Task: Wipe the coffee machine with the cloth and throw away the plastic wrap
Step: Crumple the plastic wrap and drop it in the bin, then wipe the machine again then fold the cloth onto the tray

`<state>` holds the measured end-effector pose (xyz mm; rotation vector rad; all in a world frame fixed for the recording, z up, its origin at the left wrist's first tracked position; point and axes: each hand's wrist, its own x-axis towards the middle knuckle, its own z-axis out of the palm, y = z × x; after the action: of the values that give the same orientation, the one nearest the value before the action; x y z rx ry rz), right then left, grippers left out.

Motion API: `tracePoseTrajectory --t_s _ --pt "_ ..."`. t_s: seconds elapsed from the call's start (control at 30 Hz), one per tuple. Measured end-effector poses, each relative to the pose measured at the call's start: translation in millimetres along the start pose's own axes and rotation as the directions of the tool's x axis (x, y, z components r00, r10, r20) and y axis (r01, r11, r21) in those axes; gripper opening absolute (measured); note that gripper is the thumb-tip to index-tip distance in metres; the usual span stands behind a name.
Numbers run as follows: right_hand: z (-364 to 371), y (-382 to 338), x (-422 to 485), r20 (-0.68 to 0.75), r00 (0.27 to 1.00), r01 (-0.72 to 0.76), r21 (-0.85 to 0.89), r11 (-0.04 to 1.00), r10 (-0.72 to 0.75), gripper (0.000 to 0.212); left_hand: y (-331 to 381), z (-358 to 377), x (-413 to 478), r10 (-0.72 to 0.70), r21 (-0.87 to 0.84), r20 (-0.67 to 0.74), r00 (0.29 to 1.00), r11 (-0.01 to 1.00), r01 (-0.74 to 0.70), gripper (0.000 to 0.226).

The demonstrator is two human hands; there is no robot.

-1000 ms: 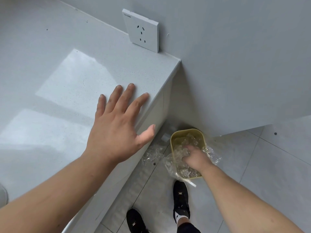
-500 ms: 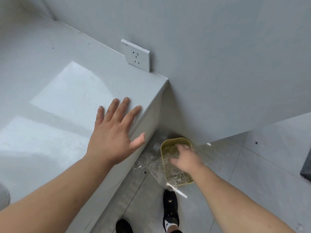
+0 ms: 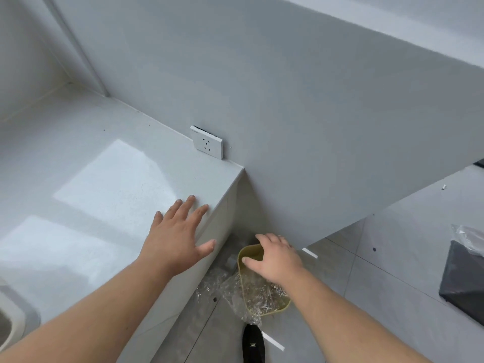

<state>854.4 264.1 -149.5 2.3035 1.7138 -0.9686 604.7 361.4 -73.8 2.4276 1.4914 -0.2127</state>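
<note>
L hand (image 3: 176,241) lay flat on grey counter (image 3: 110,179) near its R edge, fingers spread, palm down, gripping nothing. R hand (image 3: 275,258) hung over yellow bin (image 3: 277,309) on floor, fingers loosely spread, empty as far as seen. Plastic wrap (image 3: 251,292) sat crumpled in bin, part spilling over bin's L rim onto floor tiles (image 3: 392,258). Black shoe (image 3: 252,344) just below bin. White wall socket (image 3: 207,142) at back of counter. Dark flat obj w/ clear bag (image 3: 463,281) at far R on floor. Coffee machine, cloth not in view

Lower centre: yellow bin (image 3: 275,310) holding plastic wrap (image 3: 258,297); right hand (image 3: 276,258) spread above. Left hand (image 3: 178,237) flat on countertop (image 3: 110,184).
</note>
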Motion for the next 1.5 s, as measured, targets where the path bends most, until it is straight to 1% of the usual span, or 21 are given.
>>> tracePoseTrajectory --t_s 0.17,0.27,0.6,0.87,1.0,1.2,1.37,1.5 --pt "-29 -11 -20 -0.034 0.999 0.021 -0.009 1.0 -0.021 0.098 3 -18 -15 -0.038 -0.047 0.053 0.998 0.998 0.041 0.091" --pt "-45 -17 -27 -0.067 0.997 0.037 -0.025 0.999 -0.038 0.098 2 -29 -22 -0.061 -0.07 0.057 0.997 0.995 0.065 0.092" --pt "-100 -45 -53 -0.182 0.977 0.101 -0.068 0.992 -0.112 0.1 -2 -75 -45 -0.092 -0.06 -0.012 0.996 0.994 0.091 0.093" --pt "-147 -81 -76 -0.266 0.944 0.166 -0.136 0.977 -0.198 0.101 -5 -120 -64 -0.125 -0.064 -0.096 0.988 0.991 0.119 0.098" --pt "-169 -100 -86 -0.311 0.92 0.188 -0.187 0.964 -0.239 0.1 -6 -146 -76 -0.13 -0.073 -0.138 0.982 0.99 0.121 0.094" --pt "-199 -131 -100 -0.386 0.875 0.228 -0.208 0.951 -0.293 0.099 -10 -183 -94 -0.142 -0.077 -0.219 0.965 0.989 0.128 0.092" --pt "-219 -165 -111 -0.438 0.827 0.282 -0.218 0.934 -0.352 0.096 -25 -210 -113 -0.164 -0.079 -0.289 0.943 0.986 0.147 0.091" --pt "-230 -197 -122 -0.454 0.79 0.315 -0.276 0.908 -0.412 0.096 -43 -227 -133 -0.182 -0.069 -0.332 0.925 0.983 0.169 0.091"
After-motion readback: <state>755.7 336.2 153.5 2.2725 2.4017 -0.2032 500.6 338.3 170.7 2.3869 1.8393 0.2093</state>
